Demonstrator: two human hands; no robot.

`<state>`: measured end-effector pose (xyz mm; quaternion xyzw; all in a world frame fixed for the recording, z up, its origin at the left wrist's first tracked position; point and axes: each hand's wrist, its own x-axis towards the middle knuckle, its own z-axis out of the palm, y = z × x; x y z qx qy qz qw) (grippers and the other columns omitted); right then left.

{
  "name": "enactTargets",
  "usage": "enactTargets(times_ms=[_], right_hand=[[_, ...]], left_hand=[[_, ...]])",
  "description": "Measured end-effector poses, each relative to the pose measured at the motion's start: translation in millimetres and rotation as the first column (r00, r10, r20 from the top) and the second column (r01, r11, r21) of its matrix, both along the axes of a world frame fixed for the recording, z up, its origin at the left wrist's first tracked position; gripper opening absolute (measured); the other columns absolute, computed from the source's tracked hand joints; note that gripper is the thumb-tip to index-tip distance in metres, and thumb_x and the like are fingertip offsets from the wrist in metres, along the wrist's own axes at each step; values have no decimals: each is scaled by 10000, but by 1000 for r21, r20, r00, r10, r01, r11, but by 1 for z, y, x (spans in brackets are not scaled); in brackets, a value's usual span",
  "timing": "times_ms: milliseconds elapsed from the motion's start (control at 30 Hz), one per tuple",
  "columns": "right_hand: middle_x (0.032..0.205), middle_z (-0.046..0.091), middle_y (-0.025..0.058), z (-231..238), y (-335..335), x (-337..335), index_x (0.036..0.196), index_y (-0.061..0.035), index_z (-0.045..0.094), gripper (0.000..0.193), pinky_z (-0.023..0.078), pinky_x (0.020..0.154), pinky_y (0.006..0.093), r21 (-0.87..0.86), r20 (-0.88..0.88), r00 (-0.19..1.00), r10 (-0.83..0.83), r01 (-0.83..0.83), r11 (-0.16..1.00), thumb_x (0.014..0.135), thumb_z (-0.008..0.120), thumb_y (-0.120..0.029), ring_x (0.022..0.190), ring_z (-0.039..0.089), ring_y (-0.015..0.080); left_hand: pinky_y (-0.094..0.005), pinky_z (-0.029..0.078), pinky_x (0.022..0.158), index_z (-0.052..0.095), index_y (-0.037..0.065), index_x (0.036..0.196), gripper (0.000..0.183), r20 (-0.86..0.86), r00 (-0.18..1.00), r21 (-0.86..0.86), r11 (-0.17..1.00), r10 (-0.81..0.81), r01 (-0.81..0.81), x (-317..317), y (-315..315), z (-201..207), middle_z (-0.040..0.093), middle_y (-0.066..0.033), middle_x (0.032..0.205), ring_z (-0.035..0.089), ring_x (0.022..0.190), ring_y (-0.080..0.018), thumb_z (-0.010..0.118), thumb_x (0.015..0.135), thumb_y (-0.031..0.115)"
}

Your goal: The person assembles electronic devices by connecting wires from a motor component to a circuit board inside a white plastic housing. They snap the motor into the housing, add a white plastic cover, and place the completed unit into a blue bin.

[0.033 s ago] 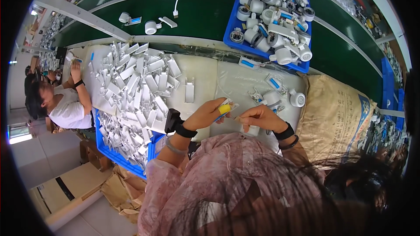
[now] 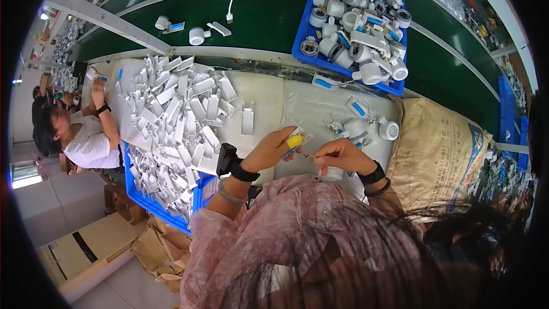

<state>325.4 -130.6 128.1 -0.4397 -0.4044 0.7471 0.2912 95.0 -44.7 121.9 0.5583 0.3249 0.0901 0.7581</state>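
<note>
My left hand (image 2: 273, 150), with a yellow wrap on one finger, is closed on a small white plastic part (image 2: 305, 135) with a bit of blue by it. Close to its right, my right hand (image 2: 345, 157) is closed in a pinch at what looks like a thin wire end (image 2: 311, 156). The fingers partly hide both. Beyond my hands lie a white round-headed unit (image 2: 389, 130) and a white part with a blue battery-like cell (image 2: 360, 109). A single white casing (image 2: 247, 119) lies left of them.
Many white casings (image 2: 183, 97) are heaped at the left, above a blue crate (image 2: 166, 209) of more. A blue bin (image 2: 300, 51) of white round-headed units stands at the back. A brown paper sack (image 2: 437, 154) lies right. Another person (image 2: 86, 137) works at far left.
My right hand's pinch has shifted slightly left, toward the left hand. The white part in my left hand has turned a little. The pile and bin look the same.
</note>
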Motion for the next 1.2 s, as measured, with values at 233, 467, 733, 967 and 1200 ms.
enactTargets(times_ms=[233,467,733,967,1200], right_hand=[[788,594,6,-26,-11,-11,986,-17,586,190,460,579,211,349,438,765,-472,340,873,840,697,-63,621,571,73],[830,599,25,-5,-12,-20,1025,-19,578,205,478,582,211,314,123,837,-534,478,820,844,666,18,674,587,85],[877,624,106,17,-9,-21,980,-35,677,235,495,709,350,874,362,608,-707,43,484,756,716,23,823,607,289],[852,629,90,22,-7,-22,948,-52,689,238,477,749,360,898,336,579,-743,40,437,730,724,36,824,591,290],[870,610,60,15,-9,-19,936,-77,699,285,468,723,348,931,294,591,-751,2,366,679,755,31,828,558,271]], left_hand=[[-278,454,523,510,42,1158,250,-142,974,444,891,177,-97,17,-20,7,580,-66,744,543,579,-101,466,912,42],[-254,479,505,447,2,1218,324,76,952,-49,955,296,-293,23,-20,-9,566,-65,840,557,611,-118,457,896,26],[-252,468,517,475,5,1158,240,265,913,-161,948,309,-274,36,-26,0,560,-57,848,550,650,-104,446,927,63],[-233,451,539,490,23,1089,162,218,944,-12,968,247,-251,41,-31,7,552,-33,844,532,662,-81,449,935,52],[-231,457,567,485,13,1103,258,198,956,90,967,217,-238,40,-31,19,540,-32,850,523,711,-81,426,853,-2]])
